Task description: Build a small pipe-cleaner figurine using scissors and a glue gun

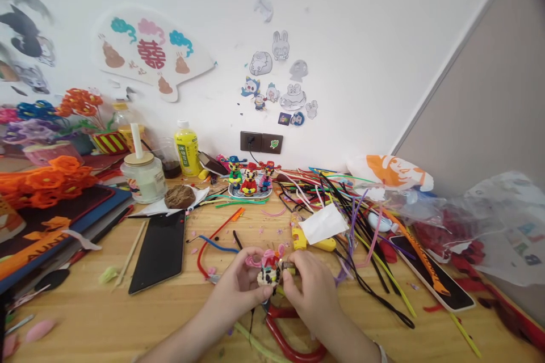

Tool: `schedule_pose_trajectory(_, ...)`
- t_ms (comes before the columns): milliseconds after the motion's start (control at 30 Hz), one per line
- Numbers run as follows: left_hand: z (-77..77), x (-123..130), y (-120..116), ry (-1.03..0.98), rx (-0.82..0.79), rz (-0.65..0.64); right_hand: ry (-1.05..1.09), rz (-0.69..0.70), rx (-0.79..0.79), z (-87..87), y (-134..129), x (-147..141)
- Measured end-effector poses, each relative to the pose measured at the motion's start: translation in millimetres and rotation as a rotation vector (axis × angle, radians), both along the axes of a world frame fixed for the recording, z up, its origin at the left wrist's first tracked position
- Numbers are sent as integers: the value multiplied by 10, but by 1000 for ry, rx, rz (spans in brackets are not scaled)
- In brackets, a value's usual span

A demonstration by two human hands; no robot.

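1. The left hand (pixel 244 278) clamps a small figure (pixel 269 275) with pink loops between thumb and fingers, low in the middle, above the tabletop (pixel 166 317).
2. The right hand (pixel 310 281) has thumb and fingertips close together at a small brownish piece (pixel 289 267) just beside the figure; whether they clamp it, I cannot tell.
3. A red handle (pixel 279 338) lies below the hands, limiting room there.
4. Leftward, the widest stretch of visible wood runs from the left forearm to the black tablet's (pixel 157 252) edge.
5. Rightward, black stems (pixel 374 278) crowd near the right hand; just beyond it sits a yellow tool (pixel 298 233), partly under white paper (pixel 326 224).
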State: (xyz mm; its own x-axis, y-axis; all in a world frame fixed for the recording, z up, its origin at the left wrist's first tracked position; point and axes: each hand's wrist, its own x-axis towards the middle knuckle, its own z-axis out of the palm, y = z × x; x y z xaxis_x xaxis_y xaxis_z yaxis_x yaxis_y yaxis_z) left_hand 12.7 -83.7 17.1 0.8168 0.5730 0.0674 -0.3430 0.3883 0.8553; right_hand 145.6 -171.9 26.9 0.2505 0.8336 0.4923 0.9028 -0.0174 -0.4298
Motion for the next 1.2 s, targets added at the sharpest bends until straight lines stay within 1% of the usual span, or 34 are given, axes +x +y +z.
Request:
schedule_pose_trajectory(100,3,5,3,2,6,-2,5,16,16,7,-2,4)
schedule_pose_trajectory(333,-9,-1,1,27,3,7,-1,22,-6,-21,5,12)
schedule_pose_trajectory(700,12,-3,-11,23,-8,0,-63,48,33,21,-6,8)
schedule_pose_trajectory(900,22,-1,-10,25,-10,0,-85,20,52,23,-9,18)
schedule_pose_trajectory(1067,27,-9,-18,27,-4,-10,-103,34,73,32,-9,17)
schedule_pose_trajectory(1200,24,-11,-19,27,5,-10,-86,34,53,30,-15,14)
